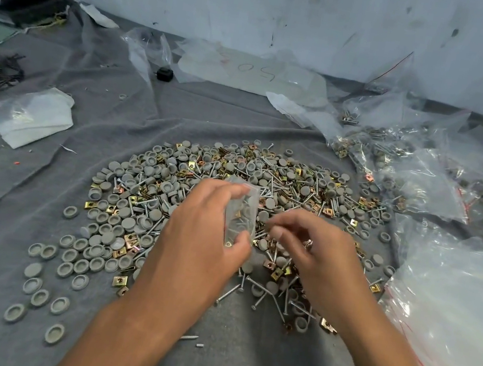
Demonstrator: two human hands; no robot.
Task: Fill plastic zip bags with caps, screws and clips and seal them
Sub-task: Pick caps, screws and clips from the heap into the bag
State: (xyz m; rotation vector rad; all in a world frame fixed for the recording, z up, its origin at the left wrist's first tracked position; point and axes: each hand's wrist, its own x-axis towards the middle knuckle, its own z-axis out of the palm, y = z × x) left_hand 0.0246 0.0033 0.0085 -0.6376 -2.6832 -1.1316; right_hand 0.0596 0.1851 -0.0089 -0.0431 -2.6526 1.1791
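A wide heap of grey round caps [129,223], silver screws [253,282] and brass clips [130,239] lies on a grey cloth [46,167]. My left hand [202,240] holds a small clear zip bag [241,214] upright over the heap, fingers curled round it; screws and a clip show inside. My right hand [311,251] hovers just right of the bag's mouth, its thumb and fingers pinched together, but what they hold is blurred.
Filled zip bags [395,163] pile up at the right back. A stack of empty red-striped bags [451,311] lies at the near right. Loose plastic and a white sheet [251,73] sit by the wall. A folded bag [32,118] lies left.
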